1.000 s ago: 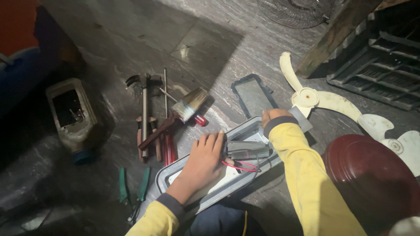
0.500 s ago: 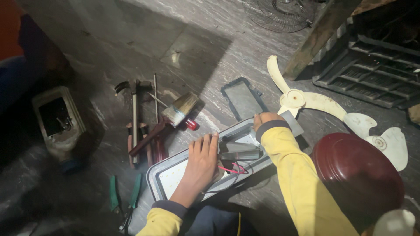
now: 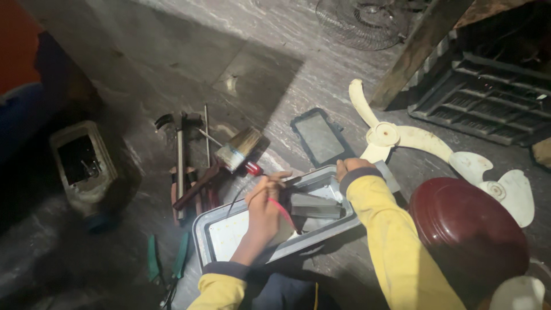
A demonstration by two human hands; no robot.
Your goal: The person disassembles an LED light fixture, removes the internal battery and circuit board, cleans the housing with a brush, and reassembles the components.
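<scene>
Both hands work at my grey tray on the floor: left hand pinches a red wire clear, right hand grips the far rim, steadying it.

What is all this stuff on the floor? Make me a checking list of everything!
Surface: grey stone floor, dusty and dim.
Job's things: grey metal tray holding a small metal block.
Clutter: paintbrush, hammer, green-handled pliers, phone, open plastic jug.
Hands: left hand pinches a red wire; right hand grips the tray's far rim.
Cables: red wire only.
Surroundings: cream fan blades, maroon dome cover, dark crate, wire fan guard.
</scene>
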